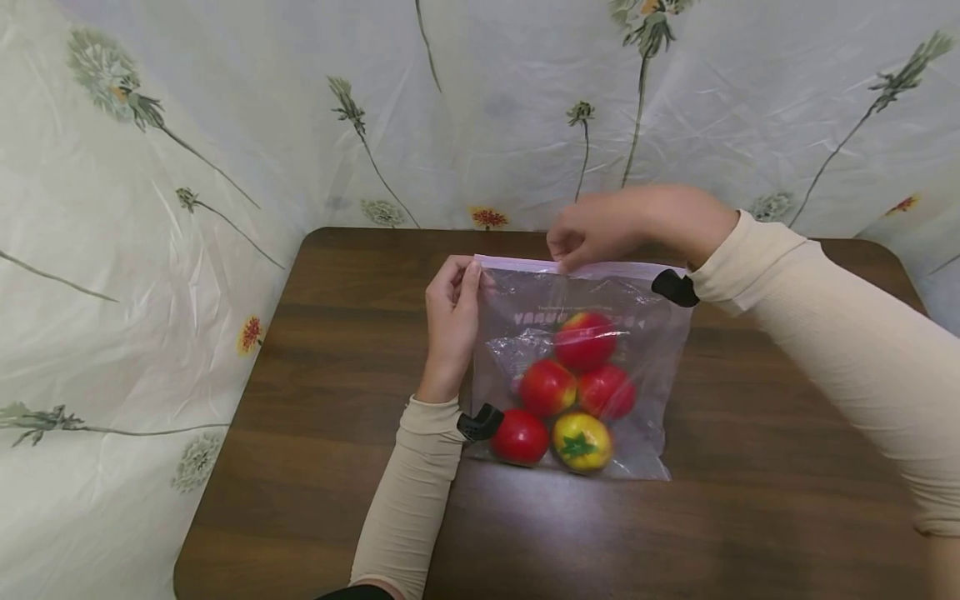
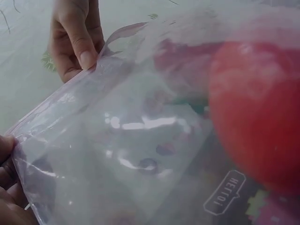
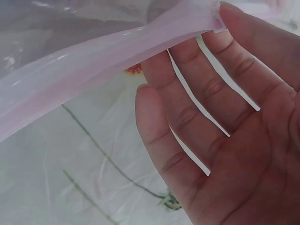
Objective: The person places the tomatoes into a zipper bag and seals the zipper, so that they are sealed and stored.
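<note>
A clear zip bag (image 1: 648, 400) lies on the table with its pink zip strip (image 1: 517, 262) along the far side. Several round fruits are inside: red apple-like ones (image 1: 586, 342) and a yellow one (image 1: 588, 433) showing a green star-shaped leaf top. My left hand (image 1: 452, 325) pinches the bag's far left corner between thumb and fingers. Partway along the strip, my right hand (image 1: 607, 227) pinches the zip with thumb and fingertips. The right wrist view shows the thumb and index finger on the strip (image 3: 108, 56), with the other fingers (image 3: 164, 136) spread behind it.
The dark wooden table (image 1: 345, 350) has rounded far corners. A pale sheet with printed flowers (image 1: 480, 108) hangs behind it and at its sides. A black wrist strap piece (image 1: 480, 422) touches or overlaps the bag's left edge; another (image 1: 675, 287) is over its upper right.
</note>
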`<state>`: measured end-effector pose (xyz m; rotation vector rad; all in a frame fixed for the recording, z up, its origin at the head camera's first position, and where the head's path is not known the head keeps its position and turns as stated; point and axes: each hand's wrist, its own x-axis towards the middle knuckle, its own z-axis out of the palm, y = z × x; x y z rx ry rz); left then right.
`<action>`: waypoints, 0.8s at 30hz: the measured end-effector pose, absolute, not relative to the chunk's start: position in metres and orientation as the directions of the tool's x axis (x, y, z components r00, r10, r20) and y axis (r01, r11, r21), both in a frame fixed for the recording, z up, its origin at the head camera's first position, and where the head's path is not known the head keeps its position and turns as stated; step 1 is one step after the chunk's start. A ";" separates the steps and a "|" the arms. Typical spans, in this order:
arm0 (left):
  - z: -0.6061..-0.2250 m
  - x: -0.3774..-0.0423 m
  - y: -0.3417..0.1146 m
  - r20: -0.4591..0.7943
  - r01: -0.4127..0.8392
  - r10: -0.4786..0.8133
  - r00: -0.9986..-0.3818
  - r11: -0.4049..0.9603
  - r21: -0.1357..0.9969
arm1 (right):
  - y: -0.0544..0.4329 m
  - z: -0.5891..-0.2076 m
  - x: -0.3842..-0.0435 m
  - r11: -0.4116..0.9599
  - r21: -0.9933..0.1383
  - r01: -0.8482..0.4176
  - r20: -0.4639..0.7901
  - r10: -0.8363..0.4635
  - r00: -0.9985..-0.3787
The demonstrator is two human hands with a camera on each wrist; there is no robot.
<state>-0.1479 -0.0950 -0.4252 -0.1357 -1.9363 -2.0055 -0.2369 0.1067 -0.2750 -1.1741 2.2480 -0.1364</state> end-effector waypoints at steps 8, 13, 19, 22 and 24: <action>-0.425 -0.148 -0.098 0.293 0.300 -0.213 -0.932 -0.003 0.954 | 0.126 -0.278 -0.237 0.603 -0.360 -0.712 -0.436 -0.783 -0.444; -0.424 -0.149 -0.099 0.301 0.309 -0.220 -0.928 -0.003 0.951 | 0.137 -0.278 -0.235 0.615 -0.375 -0.693 -0.432 -0.778 -0.457; -0.423 -0.150 -0.100 0.299 0.306 -0.221 -0.928 0.003 0.952 | 0.150 -0.281 -0.232 0.634 -0.369 -0.680 -0.423 -0.766 -0.485; -0.423 -0.150 -0.101 0.297 0.302 -0.227 -0.927 0.016 0.953 | 0.157 -0.283 -0.231 0.645 -0.360 -0.674 -0.417 -0.757 -0.503; -0.424 -0.150 -0.103 0.296 0.300 -0.229 -0.927 0.020 0.954 | 0.162 -0.284 -0.231 0.653 -0.360 -0.666 -0.419 -0.752 -0.510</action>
